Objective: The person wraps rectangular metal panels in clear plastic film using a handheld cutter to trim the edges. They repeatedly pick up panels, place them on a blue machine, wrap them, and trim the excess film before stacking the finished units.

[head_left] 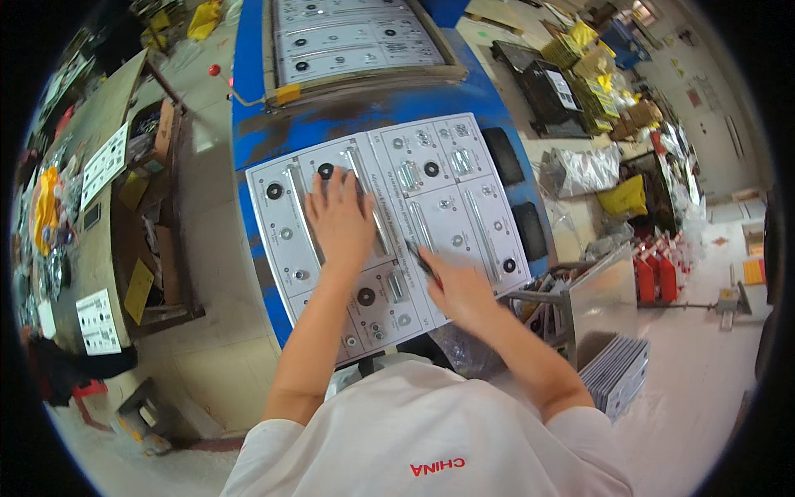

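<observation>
- Head view: large white sheet (286,257), flat, smooth, rectangular, printed; lies slightly askew on blue table (484,95), right in front of the person. Long seam splits it in two panels.
- Shiny transparent film looks to cover small parts on it: black ring (274,190), long slim metal rods, short cylinders, round washers.
- Left hand (341,219): open, fingers spread, pressed flat on left panel, holding nothing.
- Right hand (460,290): a bit blurred, fingers closed around slim dark tool (424,261); tool tip is at the seam. Exact tip shape can't be told.
- Table: blue paint, worn brown patches, rough look.
- Wooden frame (373,79): beyond sheet, scuffed rim, similar printed sheet with rings inside.
- Dark pad (501,155): rough, roughly rectangular, just right of sheet; second one nearer the person.
- Stack of flat panels (617,377): thin, upright, tilted, lower right.
- Yellow bag (204,18): crumpled, upper left, well apart.
</observation>
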The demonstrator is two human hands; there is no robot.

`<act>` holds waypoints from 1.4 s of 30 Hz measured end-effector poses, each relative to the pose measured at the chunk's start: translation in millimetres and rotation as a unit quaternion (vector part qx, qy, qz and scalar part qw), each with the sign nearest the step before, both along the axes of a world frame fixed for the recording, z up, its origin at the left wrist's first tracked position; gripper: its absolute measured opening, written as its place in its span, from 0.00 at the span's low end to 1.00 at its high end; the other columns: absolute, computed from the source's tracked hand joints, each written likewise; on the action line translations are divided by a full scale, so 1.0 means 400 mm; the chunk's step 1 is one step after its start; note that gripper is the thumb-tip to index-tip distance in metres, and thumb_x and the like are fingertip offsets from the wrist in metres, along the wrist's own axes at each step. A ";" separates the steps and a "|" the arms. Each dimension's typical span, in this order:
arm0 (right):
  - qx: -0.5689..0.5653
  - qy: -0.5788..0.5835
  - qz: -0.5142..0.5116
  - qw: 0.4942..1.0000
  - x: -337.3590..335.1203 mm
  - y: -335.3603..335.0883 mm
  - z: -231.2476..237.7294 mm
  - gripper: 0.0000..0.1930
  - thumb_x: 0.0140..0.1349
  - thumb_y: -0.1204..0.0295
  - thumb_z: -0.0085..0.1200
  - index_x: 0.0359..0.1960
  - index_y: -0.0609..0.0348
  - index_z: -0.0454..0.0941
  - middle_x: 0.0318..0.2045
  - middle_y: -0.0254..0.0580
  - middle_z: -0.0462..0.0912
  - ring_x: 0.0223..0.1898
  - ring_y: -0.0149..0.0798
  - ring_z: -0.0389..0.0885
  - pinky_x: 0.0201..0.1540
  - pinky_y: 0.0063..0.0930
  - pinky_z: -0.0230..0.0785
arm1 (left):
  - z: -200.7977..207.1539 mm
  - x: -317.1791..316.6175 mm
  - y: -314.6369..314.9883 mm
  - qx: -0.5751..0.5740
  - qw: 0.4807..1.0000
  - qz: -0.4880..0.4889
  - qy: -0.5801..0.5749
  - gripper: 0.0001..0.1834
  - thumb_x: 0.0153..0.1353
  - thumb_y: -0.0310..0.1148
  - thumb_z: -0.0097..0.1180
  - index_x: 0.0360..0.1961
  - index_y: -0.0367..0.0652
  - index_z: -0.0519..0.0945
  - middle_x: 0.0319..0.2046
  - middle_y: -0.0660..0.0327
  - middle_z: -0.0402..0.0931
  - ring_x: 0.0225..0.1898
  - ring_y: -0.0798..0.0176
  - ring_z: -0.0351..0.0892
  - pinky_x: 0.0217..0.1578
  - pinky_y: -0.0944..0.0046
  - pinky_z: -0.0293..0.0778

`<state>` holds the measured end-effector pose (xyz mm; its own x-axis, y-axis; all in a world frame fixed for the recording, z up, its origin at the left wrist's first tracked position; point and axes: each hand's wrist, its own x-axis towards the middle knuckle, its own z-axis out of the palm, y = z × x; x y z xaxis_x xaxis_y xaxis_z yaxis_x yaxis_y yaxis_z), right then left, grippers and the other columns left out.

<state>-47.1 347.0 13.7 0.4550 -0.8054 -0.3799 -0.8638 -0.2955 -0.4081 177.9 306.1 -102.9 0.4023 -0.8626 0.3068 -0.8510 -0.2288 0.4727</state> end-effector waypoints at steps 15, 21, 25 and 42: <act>0.131 -0.514 -0.551 0.644 -0.307 0.237 -0.155 0.12 0.73 0.64 0.58 0.43 0.62 0.79 0.35 0.39 0.83 0.37 0.33 0.81 0.42 0.30 0.73 | 0.167 0.100 -0.511 -0.006 0.960 -0.222 0.170 0.20 0.69 0.50 0.57 0.43 0.43 0.85 0.34 0.51 0.85 0.38 0.46 0.84 0.41 0.51 0.75; -0.024 -0.477 -0.651 0.589 -0.341 0.154 -0.229 0.17 0.70 0.60 0.62 0.46 0.62 0.79 0.35 0.38 0.85 0.31 0.30 0.83 0.35 0.26 0.75 | -0.025 -0.126 -0.693 0.083 0.979 -0.188 0.011 0.16 0.68 0.51 0.57 0.43 0.53 0.86 0.56 0.51 0.80 0.55 0.44 0.79 0.50 0.44 0.75; 0.101 -0.338 -0.670 0.653 -0.352 0.164 -0.248 0.23 0.68 0.51 0.64 0.42 0.64 0.81 0.31 0.40 0.85 0.33 0.34 0.81 0.36 0.33 0.74 | -0.094 -0.069 -0.718 0.192 0.943 -0.273 0.012 0.31 0.78 0.51 0.39 0.62 0.35 0.78 0.65 0.43 0.74 0.66 0.42 0.72 0.64 0.48 0.69; -0.199 -0.359 -0.822 0.395 -1.389 0.835 -0.018 0.20 0.65 0.58 0.66 0.43 0.65 0.81 0.28 0.37 0.84 0.32 0.30 0.82 0.37 0.28 0.73 | 0.252 -2.298 -0.241 0.021 0.713 -0.701 -0.020 0.23 0.76 0.43 0.41 0.45 0.36 0.84 0.47 0.42 0.83 0.50 0.35 0.81 0.54 0.41 0.74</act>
